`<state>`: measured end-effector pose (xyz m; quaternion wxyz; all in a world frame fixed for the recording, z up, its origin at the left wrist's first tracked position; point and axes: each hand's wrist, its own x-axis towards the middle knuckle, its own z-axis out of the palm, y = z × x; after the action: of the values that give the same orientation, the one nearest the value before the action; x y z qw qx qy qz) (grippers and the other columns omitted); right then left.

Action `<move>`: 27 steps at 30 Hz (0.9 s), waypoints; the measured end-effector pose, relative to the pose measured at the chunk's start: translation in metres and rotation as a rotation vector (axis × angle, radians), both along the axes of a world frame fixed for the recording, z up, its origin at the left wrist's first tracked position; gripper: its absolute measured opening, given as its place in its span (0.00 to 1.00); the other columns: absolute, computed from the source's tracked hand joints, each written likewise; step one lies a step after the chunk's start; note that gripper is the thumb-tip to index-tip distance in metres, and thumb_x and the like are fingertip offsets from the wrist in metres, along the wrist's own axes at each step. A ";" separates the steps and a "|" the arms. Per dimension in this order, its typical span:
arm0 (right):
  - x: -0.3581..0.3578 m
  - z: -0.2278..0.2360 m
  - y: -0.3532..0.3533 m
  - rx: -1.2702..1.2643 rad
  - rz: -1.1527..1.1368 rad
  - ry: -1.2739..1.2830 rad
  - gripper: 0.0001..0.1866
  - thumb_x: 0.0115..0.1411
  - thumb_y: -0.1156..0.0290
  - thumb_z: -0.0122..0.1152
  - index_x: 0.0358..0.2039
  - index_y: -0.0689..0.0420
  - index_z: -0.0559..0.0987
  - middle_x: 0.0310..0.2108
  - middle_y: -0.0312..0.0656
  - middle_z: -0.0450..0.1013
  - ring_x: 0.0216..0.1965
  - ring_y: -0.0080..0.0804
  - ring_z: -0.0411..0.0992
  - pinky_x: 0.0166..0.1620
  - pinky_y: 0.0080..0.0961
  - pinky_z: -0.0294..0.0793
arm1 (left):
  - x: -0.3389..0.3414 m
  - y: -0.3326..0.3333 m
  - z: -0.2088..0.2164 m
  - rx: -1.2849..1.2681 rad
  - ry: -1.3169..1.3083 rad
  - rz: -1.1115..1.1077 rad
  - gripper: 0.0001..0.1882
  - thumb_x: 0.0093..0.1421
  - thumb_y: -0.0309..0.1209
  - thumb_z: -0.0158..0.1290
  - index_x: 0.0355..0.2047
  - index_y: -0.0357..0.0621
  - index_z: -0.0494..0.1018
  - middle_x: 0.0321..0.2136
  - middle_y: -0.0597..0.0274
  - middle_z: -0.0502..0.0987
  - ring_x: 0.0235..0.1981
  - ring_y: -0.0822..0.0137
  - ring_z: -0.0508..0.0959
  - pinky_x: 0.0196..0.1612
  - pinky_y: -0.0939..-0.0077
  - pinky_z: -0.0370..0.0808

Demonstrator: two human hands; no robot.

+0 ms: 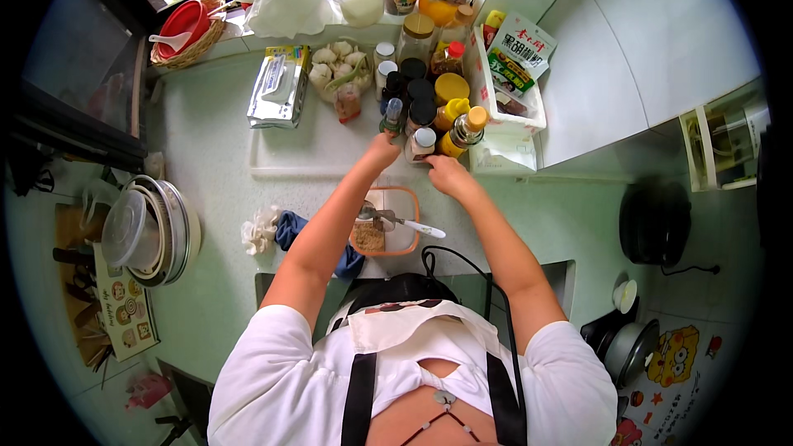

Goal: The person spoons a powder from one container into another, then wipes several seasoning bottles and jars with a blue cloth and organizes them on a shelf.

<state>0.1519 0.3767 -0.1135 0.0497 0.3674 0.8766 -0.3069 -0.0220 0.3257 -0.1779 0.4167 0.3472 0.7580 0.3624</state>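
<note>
My left hand (383, 151) is closed round the lower part of a small slim bottle (391, 116) with a grey-blue cap. Beside it, my right hand (448, 176) has curled fingers against the lower side of a small clear jar (422, 143) with a whitish lid. Both stand at the near edge of a cluster of seasoning bottles. A yellow-capped sauce bottle (462, 134) is just right of the jar. Nearer my body, between my forearms, sits an orange-rimmed container (415, 198) holding brown crumbly stuff (368, 237) and a spoon with a white handle (425, 228).
Behind my hands are dark-lidded jars (422, 111), a garlic bag (340, 66) and a wipes pack (279, 87), on or by a white tray (281, 163). A white box of packets (529, 116) stands right. Stacked bowls (169, 231) and a blue cloth (291, 229) lie left.
</note>
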 end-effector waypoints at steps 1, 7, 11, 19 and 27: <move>0.001 -0.003 -0.001 0.010 0.000 0.008 0.20 0.47 0.75 0.43 0.42 0.59 0.73 0.40 0.54 0.70 0.44 0.49 0.67 0.49 0.36 0.65 | -0.001 0.001 0.004 0.003 -0.106 0.049 0.15 0.46 0.23 0.48 0.37 0.36 0.65 0.22 0.61 0.71 0.26 0.71 0.73 0.27 0.77 0.71; -0.006 -0.008 0.004 0.006 0.064 0.037 0.19 0.47 0.75 0.43 0.40 0.60 0.74 0.39 0.55 0.70 0.43 0.49 0.67 0.48 0.36 0.65 | -0.014 0.012 0.005 0.055 -0.382 0.135 0.26 0.45 0.19 0.48 0.46 0.39 0.57 0.29 0.59 0.70 0.28 0.70 0.72 0.31 0.79 0.74; -0.008 -0.022 0.011 -0.036 0.096 0.081 0.19 0.46 0.75 0.42 0.39 0.60 0.75 0.39 0.55 0.70 0.43 0.49 0.68 0.49 0.36 0.64 | -0.017 0.013 0.014 0.080 -0.368 0.078 0.26 0.46 0.20 0.46 0.49 0.40 0.56 0.30 0.60 0.71 0.30 0.70 0.72 0.33 0.76 0.72; 0.005 -0.008 0.009 -0.036 0.032 0.092 0.18 0.46 0.76 0.42 0.39 0.61 0.74 0.37 0.52 0.71 0.42 0.44 0.69 0.46 0.33 0.67 | -0.023 -0.025 0.013 0.187 -0.176 0.110 0.29 0.49 0.22 0.44 0.55 0.38 0.54 0.38 0.56 0.73 0.38 0.69 0.72 0.38 0.79 0.69; 0.040 0.011 -0.018 -0.703 -0.315 0.093 0.15 0.53 0.70 0.45 0.41 0.58 0.73 0.37 0.42 0.73 0.35 0.29 0.72 0.37 0.24 0.72 | -0.018 -0.152 0.047 0.524 -0.245 0.380 0.14 0.56 0.26 0.45 0.42 0.34 0.67 0.35 0.60 0.73 0.38 0.71 0.72 0.41 0.81 0.67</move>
<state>0.1923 0.3584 -0.1027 0.0850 0.4435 0.6521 -0.6090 -0.0403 0.1735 -0.1312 0.3264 0.2487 0.6347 0.6548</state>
